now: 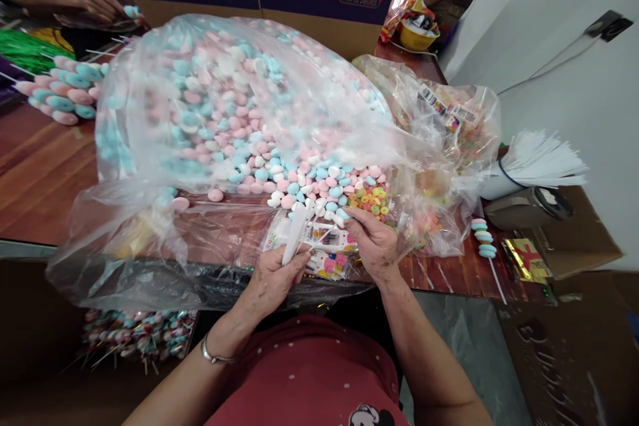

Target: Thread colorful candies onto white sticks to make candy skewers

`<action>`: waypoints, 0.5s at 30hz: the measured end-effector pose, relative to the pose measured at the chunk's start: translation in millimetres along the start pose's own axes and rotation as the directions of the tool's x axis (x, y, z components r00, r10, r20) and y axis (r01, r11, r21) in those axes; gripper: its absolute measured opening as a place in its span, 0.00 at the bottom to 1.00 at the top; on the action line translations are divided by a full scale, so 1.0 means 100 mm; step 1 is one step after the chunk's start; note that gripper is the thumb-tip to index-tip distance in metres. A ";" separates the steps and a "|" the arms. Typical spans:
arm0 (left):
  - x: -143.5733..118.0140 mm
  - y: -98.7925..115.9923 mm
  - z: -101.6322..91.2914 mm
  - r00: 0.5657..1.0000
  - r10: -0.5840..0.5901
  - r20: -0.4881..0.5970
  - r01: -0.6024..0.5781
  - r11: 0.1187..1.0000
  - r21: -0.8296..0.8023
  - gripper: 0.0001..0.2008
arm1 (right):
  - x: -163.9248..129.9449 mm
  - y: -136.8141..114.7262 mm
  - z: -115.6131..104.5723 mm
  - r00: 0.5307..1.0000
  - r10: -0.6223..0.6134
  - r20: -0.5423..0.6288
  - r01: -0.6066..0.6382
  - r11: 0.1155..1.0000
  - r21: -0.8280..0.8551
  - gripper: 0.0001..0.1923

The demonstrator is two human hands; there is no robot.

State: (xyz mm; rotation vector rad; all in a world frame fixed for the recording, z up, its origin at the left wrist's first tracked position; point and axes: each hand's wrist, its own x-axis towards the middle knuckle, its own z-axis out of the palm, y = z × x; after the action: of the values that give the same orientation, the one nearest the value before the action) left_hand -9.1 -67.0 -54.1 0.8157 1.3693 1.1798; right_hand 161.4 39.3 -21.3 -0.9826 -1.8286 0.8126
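gripping white sticks (294,234), left hand (272,279); right hand (372,243) pinching marshmallow (339,218).

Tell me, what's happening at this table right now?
A person's left hand holds a bundle of white sticks, while the right hand pinches a single candy at the mouth of a big clear bag of pink, blue and white candies. A finished candy skewer lies to the right on the wooden table. At top left, another person's hand holds a candy.
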 end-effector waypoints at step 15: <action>-0.01 0.01 0.05 0.996 0.047 -0.070 -0.048 0.999 -0.011 0.18 | -0.25 -0.08 0.22 0.928 -0.304 0.213 0.342 0.924 -0.171 0.15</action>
State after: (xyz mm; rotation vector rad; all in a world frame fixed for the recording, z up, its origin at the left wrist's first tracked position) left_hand -4.4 -66.9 -52.1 0.8087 1.4041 1.2630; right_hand 147.1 10.6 -33.2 -0.7163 -2.1967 0.5294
